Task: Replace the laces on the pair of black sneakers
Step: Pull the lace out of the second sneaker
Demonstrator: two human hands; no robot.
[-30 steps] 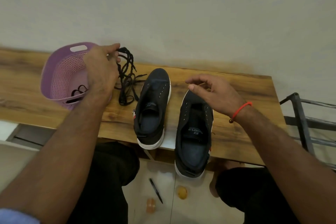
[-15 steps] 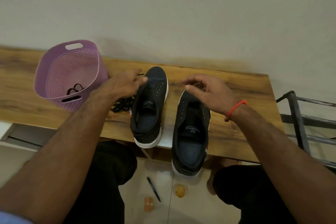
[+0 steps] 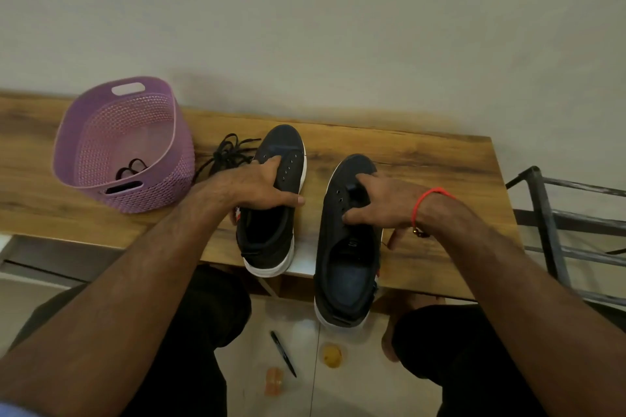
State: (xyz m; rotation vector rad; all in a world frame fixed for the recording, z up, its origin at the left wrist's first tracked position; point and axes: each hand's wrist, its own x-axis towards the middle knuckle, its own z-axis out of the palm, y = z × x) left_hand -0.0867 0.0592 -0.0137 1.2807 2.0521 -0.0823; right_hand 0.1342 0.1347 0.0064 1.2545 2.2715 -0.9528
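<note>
Two black sneakers, both unlaced, stand side by side on the wooden table (image 3: 423, 159), heels overhanging its near edge. Left hand (image 3: 252, 188) grips the left sneaker (image 3: 281, 159) across its tongue; right hand (image 3: 382, 203) grips the right sneaker (image 3: 342, 257) likewise. Loose black laces (image 3: 228, 154) lie bunched between the left sneaker and a purple basket (image 3: 159, 179), which holds another dark lace (image 3: 132, 167). On the floor below: pen (image 3: 283, 353). Metal rack (image 3: 555, 213) stands at right.
</note>
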